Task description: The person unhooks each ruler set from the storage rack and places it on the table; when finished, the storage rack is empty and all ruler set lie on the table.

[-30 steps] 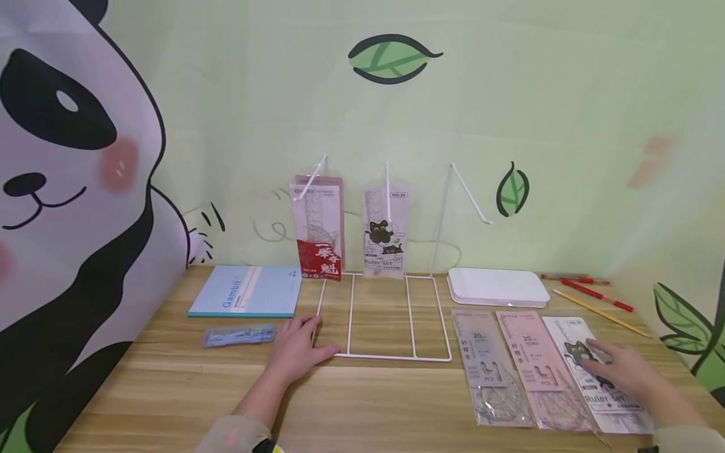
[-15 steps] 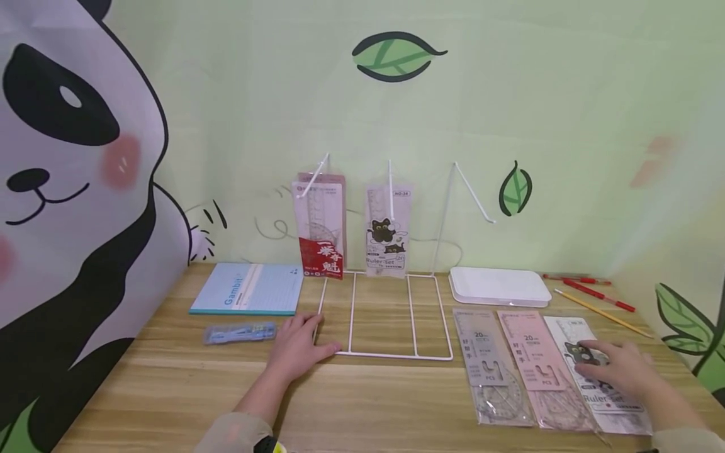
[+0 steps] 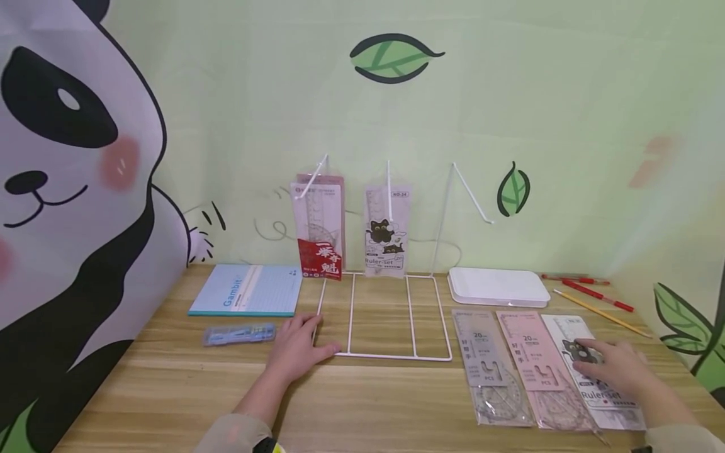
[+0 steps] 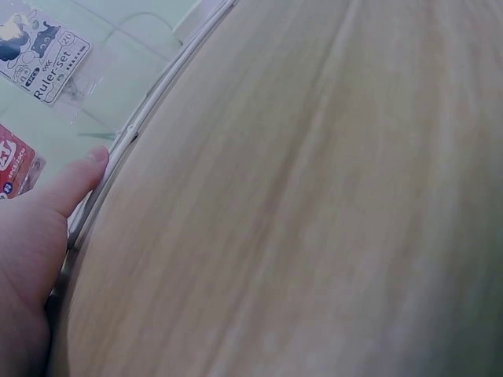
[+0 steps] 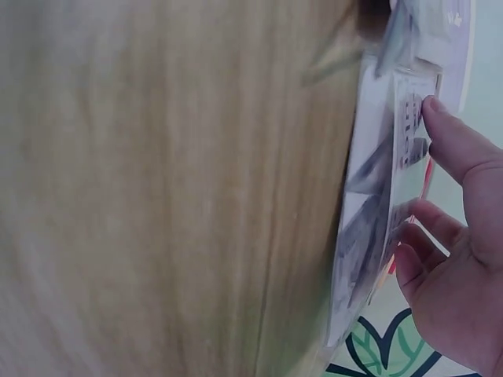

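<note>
My left hand (image 3: pixel 299 349) rests on the near-left corner of a white wire display rack (image 3: pixel 391 358), its straight thumb (image 4: pixel 88 174) touching the bar; its other fingertips are hidden in the left wrist view. My right hand (image 3: pixel 620 374) lies over a white cat-print ruler set package (image 3: pixel 568 327) flat on the table. Thumb and fingers touch that package, spread apart in the right wrist view. Left of it lie a pink ruler set package (image 3: pixel 532 352) and a grey one (image 3: pixel 481 352). A red-and-pink package (image 3: pixel 320 233) and another cat-print ruler set (image 3: pixel 387 233) hang from the rack's hooks.
The rack's right hook (image 3: pixel 472 194) carries nothing. Behind the flat packages sits a white case (image 3: pixel 498 287), with red pens (image 3: pixel 597 296) and a yellow pencil (image 3: pixel 601 313) to its right. A blue notebook (image 3: pixel 249 290) and a blue pen box (image 3: pixel 239 335) are at left.
The right hand and the cat-print package under it have shifted slightly left, towards the pink package. The left hand stays on the rack.
</note>
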A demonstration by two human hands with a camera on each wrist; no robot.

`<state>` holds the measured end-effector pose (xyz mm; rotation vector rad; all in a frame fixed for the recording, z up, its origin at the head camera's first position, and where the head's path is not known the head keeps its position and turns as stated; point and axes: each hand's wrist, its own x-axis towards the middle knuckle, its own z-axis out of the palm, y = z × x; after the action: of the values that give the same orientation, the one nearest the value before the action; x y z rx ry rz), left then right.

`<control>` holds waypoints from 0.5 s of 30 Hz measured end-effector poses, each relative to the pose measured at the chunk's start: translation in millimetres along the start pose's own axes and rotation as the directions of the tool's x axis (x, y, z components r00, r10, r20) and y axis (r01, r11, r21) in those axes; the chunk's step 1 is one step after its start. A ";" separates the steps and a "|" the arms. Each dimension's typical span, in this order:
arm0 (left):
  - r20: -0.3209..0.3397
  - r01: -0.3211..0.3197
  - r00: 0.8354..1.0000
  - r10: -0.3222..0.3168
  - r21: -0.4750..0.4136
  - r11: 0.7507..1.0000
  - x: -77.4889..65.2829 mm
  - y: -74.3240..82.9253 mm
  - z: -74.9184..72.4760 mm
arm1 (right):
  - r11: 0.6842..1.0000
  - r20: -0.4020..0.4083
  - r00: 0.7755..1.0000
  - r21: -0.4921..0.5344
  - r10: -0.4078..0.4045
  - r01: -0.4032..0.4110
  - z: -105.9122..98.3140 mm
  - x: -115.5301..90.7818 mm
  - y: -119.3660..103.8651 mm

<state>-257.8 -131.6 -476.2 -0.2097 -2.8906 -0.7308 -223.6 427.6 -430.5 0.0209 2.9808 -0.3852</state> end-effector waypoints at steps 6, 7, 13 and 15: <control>0.003 -0.002 1.000 0.002 0.008 1.000 1.2 0.3 -1.3 | 0.997 -0.099 0.993 -0.028 -0.069 0.067 -8.0 2.9 -9.5; 0.002 -0.002 1.000 0.002 0.010 1.000 1.4 0.3 -1.5 | 0.996 -0.113 0.990 -0.034 -0.081 0.078 -9.9 4.1 -13.1; 0.005 0.002 1.000 -0.002 0.009 1.000 0.7 -0.1 -1.4 | 0.988 -0.151 0.977 0.010 -0.149 0.152 -13.5 12.2 -40.4; 0.006 0.001 1.000 -0.001 0.010 1.000 0.5 -0.2 -0.6 | 0.983 -0.156 0.974 0.051 -0.164 0.174 -12.3 14.7 -49.8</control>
<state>-258.3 -132.0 -475.7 -0.2094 -2.8995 -0.7174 -241.3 382.6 -408.2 -0.2082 3.1287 -0.5213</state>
